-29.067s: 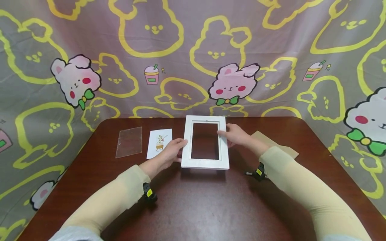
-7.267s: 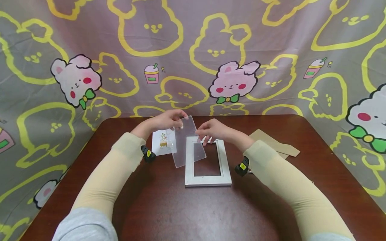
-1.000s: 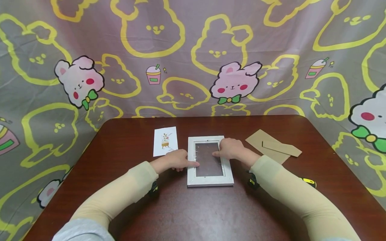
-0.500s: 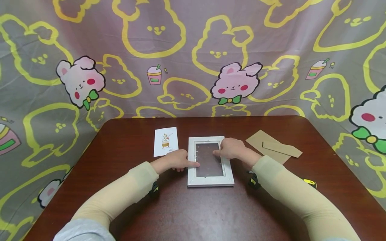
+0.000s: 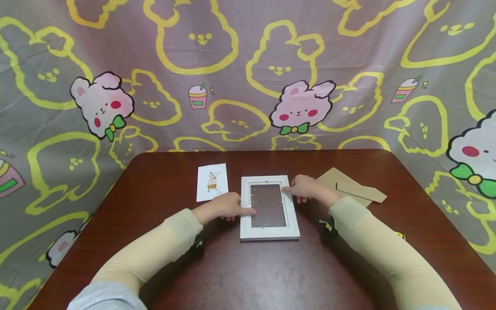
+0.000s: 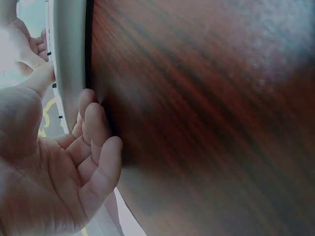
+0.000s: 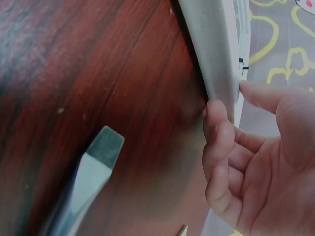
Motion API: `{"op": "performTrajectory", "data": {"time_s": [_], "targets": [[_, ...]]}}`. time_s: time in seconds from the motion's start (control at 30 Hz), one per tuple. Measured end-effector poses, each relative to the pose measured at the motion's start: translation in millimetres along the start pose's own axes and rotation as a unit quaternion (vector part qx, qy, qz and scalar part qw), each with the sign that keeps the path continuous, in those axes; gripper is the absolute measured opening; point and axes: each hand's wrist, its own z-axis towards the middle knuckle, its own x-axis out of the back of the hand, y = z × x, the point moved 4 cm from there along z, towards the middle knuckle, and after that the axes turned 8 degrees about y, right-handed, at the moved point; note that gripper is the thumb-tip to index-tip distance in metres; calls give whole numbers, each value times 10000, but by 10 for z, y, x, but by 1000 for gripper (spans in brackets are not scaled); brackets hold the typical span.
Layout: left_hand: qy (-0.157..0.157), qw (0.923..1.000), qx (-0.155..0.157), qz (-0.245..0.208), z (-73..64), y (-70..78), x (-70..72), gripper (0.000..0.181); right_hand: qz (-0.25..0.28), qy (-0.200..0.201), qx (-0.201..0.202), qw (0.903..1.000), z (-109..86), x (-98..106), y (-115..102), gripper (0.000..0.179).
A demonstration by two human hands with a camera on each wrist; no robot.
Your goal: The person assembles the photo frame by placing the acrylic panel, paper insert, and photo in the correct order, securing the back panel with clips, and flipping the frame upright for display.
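Note:
A white picture frame [image 5: 269, 234] lies flat on the table with a clear plastic sheet [image 5: 267, 206] in its opening. My left hand [image 5: 228, 204] grips the frame's left side, its thumb reaching over onto the sheet's edge. In the left wrist view, curled fingers [image 6: 106, 162] touch the frame's outer wall [image 6: 69, 54]. My right hand [image 5: 306, 187] holds the upper right side, thumb on the inner edge. The right wrist view has its fingers [image 7: 219, 147] against the frame's outer wall [image 7: 211, 54]. Small black tabs [image 7: 241, 61] stick out along the inner edge.
A white card [image 5: 212, 176] with a plant picture lies left of the frame. Brown backing board [image 5: 333, 174] with a stand leg [image 5: 360, 190] lies on the right. A flat-blade screwdriver [image 7: 93, 172] lies near my right wrist, its yellow handle [image 5: 400, 235] mostly hidden by the arm.
Both hands held the clear sheet above the frame some seconds ago; now it lies inside. In the last half second my right thumb has drawn back from the sheet to the frame's right border.

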Motion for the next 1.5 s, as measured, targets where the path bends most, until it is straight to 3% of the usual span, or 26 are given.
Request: {"op": "performTrajectory", "data": {"time_s": [0.17, 0.7, 0.9, 1.07, 1.17, 1.3, 1.37, 1.5], "targets": [[-4, 10000, 0, 13, -1, -2, -7, 51, 267, -146, 22, 9995, 27, -24, 13, 44], [-31, 9999, -65, -155, -35, -21, 28, 51, 81, -559, -83, 9984, 130, -39, -59, 45], [-501, 9958, -376, -670, -4, -100, 96, 49, -15, -721, 55, 9974, 124, 6, -88, 48], [-832, 9915, -371, -932, 9, -142, 209, 41, -41, -749, 46, 9972, 104, 12, -75, 45], [-718, 9908, -481, -1042, 41, -210, 332, 39, -17, -749, 19, 9972, 101, 7, -67, 44], [-343, 9911, -477, -1191, 100, -358, 575, 41, 54, -740, -22, 9972, 105, -7, -65, 45], [-89, 9924, -332, -1177, 139, -470, 702, 42, 82, -734, -51, 9973, 110, -15, -62, 46], [482, 9935, 257, -1002, 203, -766, 904, 45, 58, -717, -111, 9974, 120, -28, -52, 47]]}}
